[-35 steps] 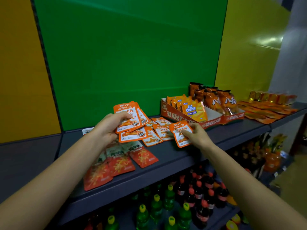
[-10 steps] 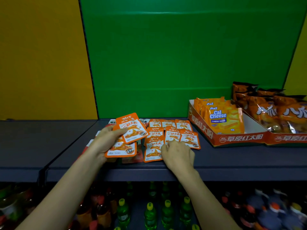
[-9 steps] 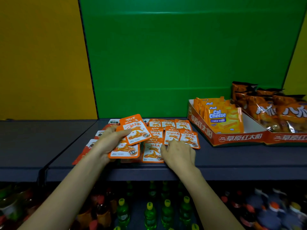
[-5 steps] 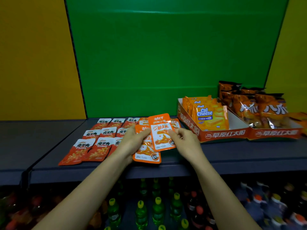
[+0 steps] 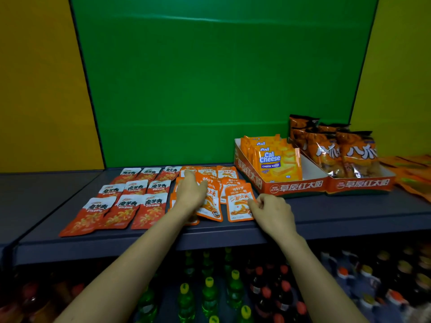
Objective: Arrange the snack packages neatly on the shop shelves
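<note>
Right hand (image 5: pixel 270 212) low over the front of the shelf (image 5: pixel 349 212), thumb and forefinger closed in a pinch on the right edge of the front orange packet (image 5: pixel 239 203); other fingers curled in. That packet lies flat, upright to the viewer, near the shelf's front edge. Left hand (image 5: pixel 191 194) just beside it, back up, fingers reaching forward over the pile of orange packets (image 5: pixel 227 172), forefinger out toward the back row. A tilted orange packet (image 5: pixel 210 202) pokes out from under the palm and overlaps its neighbours; the thumb is hidden, so I cannot tell whether this hand grips the packet or only presses on it. Behind both hands, more orange packets in rows running to the back panel. Left of them, red packets (image 5: pixel 130 202) set three by three, front row longest to the eye, edges touching or overlapping slightly. Right of the orange group, a cardboard display box (image 5: pixel 296 186) with Cal Cheese wafer packs (image 5: pixel 277 163) standing in a file; touching it, a second box (image 5: pixel 363 184) with dark orange bags (image 5: pixel 345 155) upright. Flat orange packs (image 5: pixel 412 173) at far right, blurred. Green panel (image 5: pixel 210 89) behind, yellow panels (image 5: pixel 35 89) either side. Lower shelf: green bottles (image 5: pixel 208 297) with yellow caps, dark bottles (image 5: pixel 265 297) with red caps.
</note>
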`<state>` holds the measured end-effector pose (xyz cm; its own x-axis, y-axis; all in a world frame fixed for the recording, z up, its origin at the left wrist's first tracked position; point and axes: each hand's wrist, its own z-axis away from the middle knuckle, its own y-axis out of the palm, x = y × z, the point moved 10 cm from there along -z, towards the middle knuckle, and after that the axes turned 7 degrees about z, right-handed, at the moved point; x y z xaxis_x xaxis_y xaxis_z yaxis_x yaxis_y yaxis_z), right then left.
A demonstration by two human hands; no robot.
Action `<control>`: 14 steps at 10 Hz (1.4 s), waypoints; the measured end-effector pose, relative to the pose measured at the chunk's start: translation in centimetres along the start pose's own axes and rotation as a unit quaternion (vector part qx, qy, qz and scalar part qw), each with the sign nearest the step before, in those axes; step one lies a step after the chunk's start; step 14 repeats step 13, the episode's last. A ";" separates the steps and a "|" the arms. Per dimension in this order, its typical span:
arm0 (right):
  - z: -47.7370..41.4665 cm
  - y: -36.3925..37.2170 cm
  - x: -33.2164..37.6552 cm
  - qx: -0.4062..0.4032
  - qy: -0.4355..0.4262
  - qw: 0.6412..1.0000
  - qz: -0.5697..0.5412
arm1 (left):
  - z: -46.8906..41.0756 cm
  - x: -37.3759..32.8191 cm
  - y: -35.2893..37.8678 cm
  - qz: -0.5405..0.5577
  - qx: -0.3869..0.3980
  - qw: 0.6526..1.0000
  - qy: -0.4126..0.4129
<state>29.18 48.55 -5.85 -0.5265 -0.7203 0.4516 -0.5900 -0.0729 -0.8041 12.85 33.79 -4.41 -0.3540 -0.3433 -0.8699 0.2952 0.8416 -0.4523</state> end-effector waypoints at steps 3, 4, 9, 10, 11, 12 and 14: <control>0.1 -0.4 0.3 -0.017 -0.014 1.000 0.012 | -0.1 -0.7 0.5 -0.231 -0.065 0.969 0.057; 0.1 -0.3 0.3 -0.016 -0.015 1.000 0.018 | 0.1 -1.1 0.4 -0.264 -0.081 0.958 0.082; 0.3 -0.7 0.3 -0.031 -0.023 0.999 -0.002 | 0.9 -2.3 0.1 -0.324 -0.097 0.930 0.141; 0.4 -0.7 0.3 -0.036 -0.039 0.998 -0.024 | 1.4 -2.7 -0.6 -0.287 -0.074 0.940 0.171; 0.6 -0.7 0.1 -0.022 -0.051 0.997 -0.056 | 2.2 -2.6 -2.4 -0.242 -0.067 0.951 0.178; 0.6 -1.0 0.1 -0.021 -0.057 0.992 -0.113 | 3.2 -2.7 -4.9 -0.211 -0.088 0.951 0.207; 1.0 -1.5 -0.1 -0.021 -0.033 0.974 -0.221 | 3.7 -2.2 -7.6 -0.150 -0.091 0.959 0.221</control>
